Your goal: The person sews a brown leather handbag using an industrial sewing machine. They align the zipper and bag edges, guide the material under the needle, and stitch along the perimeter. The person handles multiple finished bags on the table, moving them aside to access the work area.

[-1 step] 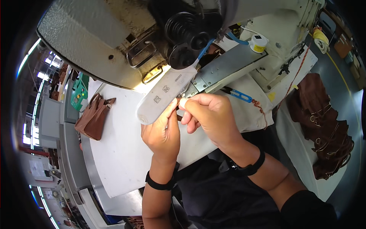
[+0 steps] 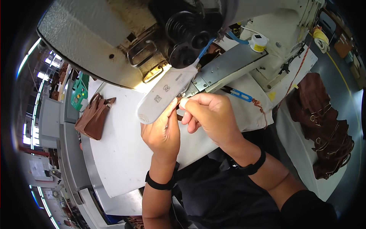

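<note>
At the sewing machine (image 2: 87,34), my left hand (image 2: 160,135) is raised just under the grey-white guard plate (image 2: 158,103), its fingertips pinched on a small brown leather piece (image 2: 178,103) by the needle area. My right hand (image 2: 207,118) meets it there, thumb and index finger closed on that piece, the other fingers curled. The guard hides part of my left fingers and much of the piece. Behind my hands runs the metal machine bed (image 2: 221,68). A pair of blue-handled snips (image 2: 238,94) lies to the right of it.
A brown leather handbag (image 2: 91,118) stands on the white work surface (image 2: 114,164) at left, near a green device (image 2: 80,91). A pile of dark brown leather bags (image 2: 324,137) lies on the right. A white oiler cup (image 2: 258,44) and a red cord (image 2: 291,87) are at the back right.
</note>
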`<state>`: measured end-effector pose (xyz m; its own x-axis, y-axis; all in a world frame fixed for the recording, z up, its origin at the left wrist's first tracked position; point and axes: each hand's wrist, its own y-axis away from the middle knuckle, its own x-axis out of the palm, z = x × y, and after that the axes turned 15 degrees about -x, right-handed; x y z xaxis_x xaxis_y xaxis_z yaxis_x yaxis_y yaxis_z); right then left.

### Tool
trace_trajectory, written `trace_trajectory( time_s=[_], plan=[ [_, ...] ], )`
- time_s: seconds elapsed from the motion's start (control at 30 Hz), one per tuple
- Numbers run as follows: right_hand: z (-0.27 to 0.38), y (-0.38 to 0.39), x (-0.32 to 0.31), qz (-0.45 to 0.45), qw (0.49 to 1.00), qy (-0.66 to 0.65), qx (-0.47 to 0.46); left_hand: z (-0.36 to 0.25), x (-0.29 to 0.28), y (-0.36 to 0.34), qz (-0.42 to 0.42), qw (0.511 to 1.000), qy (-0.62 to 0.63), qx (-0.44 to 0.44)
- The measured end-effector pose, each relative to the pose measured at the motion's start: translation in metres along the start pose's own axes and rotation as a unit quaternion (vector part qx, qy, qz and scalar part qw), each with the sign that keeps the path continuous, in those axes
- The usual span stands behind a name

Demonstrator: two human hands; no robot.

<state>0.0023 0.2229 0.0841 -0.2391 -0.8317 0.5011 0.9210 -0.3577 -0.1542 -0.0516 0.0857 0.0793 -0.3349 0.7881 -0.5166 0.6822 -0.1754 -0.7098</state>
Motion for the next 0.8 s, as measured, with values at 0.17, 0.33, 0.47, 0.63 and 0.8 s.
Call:
trace_trajectory(
  time_s=[0.17,0.33,0.47,0.63,0.8],
  plan=[
    [0.011,-0.001,-0.010,-0.003,0.984,0.119,-0.131,0.002,0.000,-0.003,0.000,1.000,0.002,0.011],
    [0.023,-0.024,-0.015,0.073,0.971,0.185,-0.130,0.000,0.001,-0.003,-0.007,1.000,-0.001,0.019],
    [0.021,-0.029,-0.016,0.098,0.970,0.192,-0.116,0.002,-0.001,-0.005,0.000,0.998,-0.038,0.055],
    [0.017,-0.028,-0.015,0.098,0.964,0.204,-0.138,-0.002,-0.004,-0.005,0.005,0.997,-0.055,0.060],
    [0.018,-0.029,-0.017,0.104,0.968,0.187,-0.130,0.000,-0.001,-0.007,0.011,0.999,-0.004,0.032]
  ],
)
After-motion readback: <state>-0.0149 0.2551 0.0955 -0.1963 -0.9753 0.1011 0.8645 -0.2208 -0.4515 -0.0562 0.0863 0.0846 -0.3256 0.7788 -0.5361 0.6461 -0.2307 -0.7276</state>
